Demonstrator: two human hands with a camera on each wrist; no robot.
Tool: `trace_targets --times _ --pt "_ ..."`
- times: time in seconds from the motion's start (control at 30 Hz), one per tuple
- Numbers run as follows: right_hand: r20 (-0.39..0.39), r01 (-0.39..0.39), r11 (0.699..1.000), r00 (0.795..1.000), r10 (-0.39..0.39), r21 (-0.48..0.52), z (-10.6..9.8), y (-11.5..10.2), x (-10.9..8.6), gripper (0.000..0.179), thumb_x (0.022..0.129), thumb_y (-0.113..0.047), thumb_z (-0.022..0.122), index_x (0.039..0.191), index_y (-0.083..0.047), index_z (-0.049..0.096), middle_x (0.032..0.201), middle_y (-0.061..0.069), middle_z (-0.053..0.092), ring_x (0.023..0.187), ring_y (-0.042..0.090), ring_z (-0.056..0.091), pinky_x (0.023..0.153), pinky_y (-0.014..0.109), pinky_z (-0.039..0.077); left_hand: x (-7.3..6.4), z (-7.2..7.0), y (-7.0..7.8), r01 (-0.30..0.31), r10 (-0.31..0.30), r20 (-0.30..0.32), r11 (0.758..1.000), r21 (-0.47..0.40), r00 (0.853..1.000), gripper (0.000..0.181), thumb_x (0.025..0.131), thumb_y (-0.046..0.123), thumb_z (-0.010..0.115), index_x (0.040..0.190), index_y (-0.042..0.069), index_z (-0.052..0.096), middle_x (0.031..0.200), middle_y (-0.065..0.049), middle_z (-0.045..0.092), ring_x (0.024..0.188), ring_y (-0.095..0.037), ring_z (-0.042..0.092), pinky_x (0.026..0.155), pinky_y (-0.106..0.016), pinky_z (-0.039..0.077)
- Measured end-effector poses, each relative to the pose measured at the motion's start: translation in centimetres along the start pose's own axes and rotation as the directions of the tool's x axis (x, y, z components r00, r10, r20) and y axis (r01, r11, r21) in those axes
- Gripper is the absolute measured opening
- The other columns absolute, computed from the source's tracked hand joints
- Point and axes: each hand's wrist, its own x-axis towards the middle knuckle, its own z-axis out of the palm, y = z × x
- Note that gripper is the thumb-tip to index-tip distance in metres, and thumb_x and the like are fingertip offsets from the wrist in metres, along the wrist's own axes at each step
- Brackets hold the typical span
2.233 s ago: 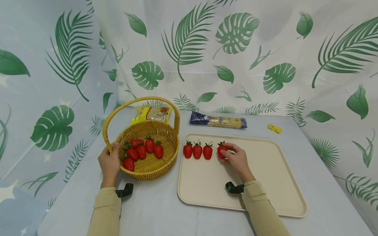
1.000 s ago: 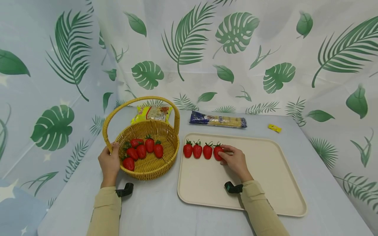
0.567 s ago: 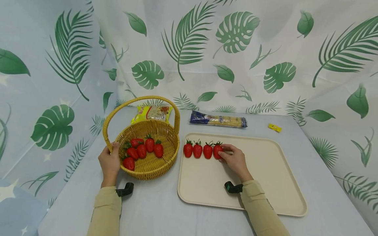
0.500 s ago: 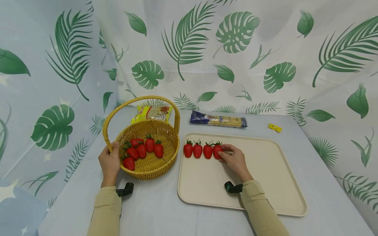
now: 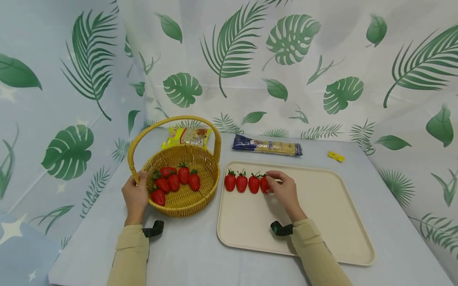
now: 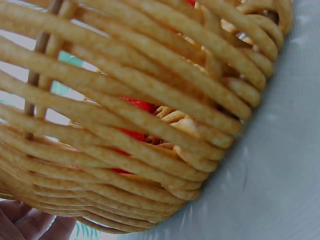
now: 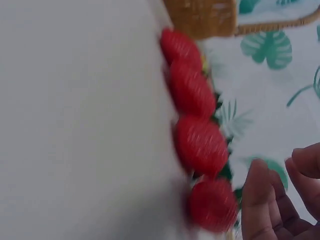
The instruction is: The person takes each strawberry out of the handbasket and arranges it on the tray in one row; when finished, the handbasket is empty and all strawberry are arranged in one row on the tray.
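Note:
A row of several red strawberries [image 5: 241, 183] with green tops lies along the far left part of the beige tray [image 5: 257, 222]. At the row's right end, my right hand [image 5: 287, 194] hovers beside the last strawberry [image 5: 263, 184]. In the right wrist view the thumb and fingers [image 7: 257, 200] are spread, apart from that strawberry [image 7: 214, 205]. My left hand [image 5: 136, 196] grips the left rim of the yellow wicker basket [image 5: 207, 200], by the foot of its handle; in the left wrist view the weave [image 6: 125, 110] hides most of the hand. Inside the basket are several strawberries [image 5: 173, 182].
Behind the basket lies a yellow food packet [image 5: 189, 136]. A long blue-and-yellow pasta packet [image 5: 267, 145] lies beyond the tray, and a small yellow wrapper [image 5: 336, 156] at the back right. Leaf-printed cloth [image 5: 232, 95] stands around the table.
My right hand brought the fourth strawberry left, close beside the third, then its fingers opened off it. The left hand stays on the basket. The head view has shifted slightly.

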Motion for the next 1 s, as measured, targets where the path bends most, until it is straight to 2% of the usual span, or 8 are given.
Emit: trace_targets --times 0.13,0.23,0.4,0.53,0.67,0.8,1.0 --pt "0.118 0.030 0.997 0.992 -0.039 0.078 1.8 -2.2 0.0 0.031 0.096 -0.015 0.062 0.121 0.004 0.063 0.117 0.022 0.062 0.088 0.036 0.066 0.075 0.038 0.057 0.1 0.0 0.1 0.009 -0.009 0.003 1.000 0.002 1.000 0.042 0.100 0.034 0.055 0.111 -0.005 0.067 0.108 -0.025 0.066 0.089 -0.027 0.052 0.077 -0.035 0.036" --pt "0.208 0.068 0.992 0.974 -0.089 0.106 3.7 -3.7 -0.1 0.031 0.096 -0.015 0.062 0.121 0.004 0.063 0.118 0.022 0.062 0.093 0.037 0.066 0.080 0.039 0.056 0.1 0.0 -0.1 0.014 -0.014 0.004 1.000 0.001 1.000 0.045 0.099 0.036 0.055 0.114 -0.005 0.066 0.111 -0.026 0.066 0.095 -0.029 0.055 0.080 -0.037 0.037" --pt "0.308 0.163 0.980 0.932 -0.191 0.113 7.0 -5.5 -0.1 0.028 0.096 -0.014 0.063 0.118 0.002 0.065 0.116 0.018 0.064 0.098 0.041 0.064 0.082 0.042 0.055 -0.1 -0.1 -0.3 0.022 -0.022 0.010 1.000 0.001 1.000 0.048 0.099 0.039 0.055 0.115 -0.005 0.066 0.111 -0.026 0.065 0.095 -0.030 0.055 0.081 -0.037 0.037" --pt "0.360 0.248 0.962 0.892 -0.274 0.116 9.7 -6.6 -0.3 0.024 0.095 -0.010 0.062 0.115 0.001 0.066 0.113 0.018 0.066 0.092 0.038 0.066 0.079 0.047 0.055 -0.2 -0.1 -0.3 0.021 -0.021 0.009 1.000 0.002 1.000 0.048 0.099 0.039 0.054 0.116 -0.005 0.066 0.112 -0.026 0.065 0.098 -0.032 0.056 0.082 -0.039 0.038" --pt "0.383 0.332 0.938 0.857 -0.344 0.100 11.8 -7.3 -0.5 0.022 0.095 -0.010 0.062 0.114 0.001 0.067 0.109 0.015 0.068 0.088 0.027 0.066 0.073 0.036 0.055 -0.2 -0.1 -0.2 0.012 -0.012 0.014 1.000 -0.001 1.000 0.047 0.100 0.037 0.055 0.117 -0.005 0.065 0.114 -0.027 0.065 0.103 -0.035 0.056 0.085 -0.043 0.039" --pt "0.419 0.343 0.936 0.841 -0.342 0.075 13.2 -7.9 -0.4 0.024 0.094 -0.011 0.064 0.114 0.000 0.067 0.107 0.011 0.069 0.088 0.019 0.064 0.073 0.027 0.052 -0.2 -0.1 -0.1 0.003 -0.003 0.013 1.000 0.002 1.000 0.046 0.100 0.036 0.055 0.117 -0.005 0.065 0.114 -0.027 0.065 0.105 -0.036 0.057 0.086 -0.044 0.039" --pt "0.489 0.322 0.946 0.831 -0.265 -0.036 14.7 -8.7 0.3 0.026 0.092 -0.019 0.067 0.116 -0.009 0.067 0.117 0.012 0.067 0.099 0.016 0.062 0.085 0.030 0.051 -0.1 -0.1 0.0 0.003 -0.003 0.013 1.000 0.007 1.000 0.048 0.100 0.038 0.054 0.116 -0.005 0.066 0.114 -0.027 0.065 0.104 -0.036 0.057 0.086 -0.045 0.040"
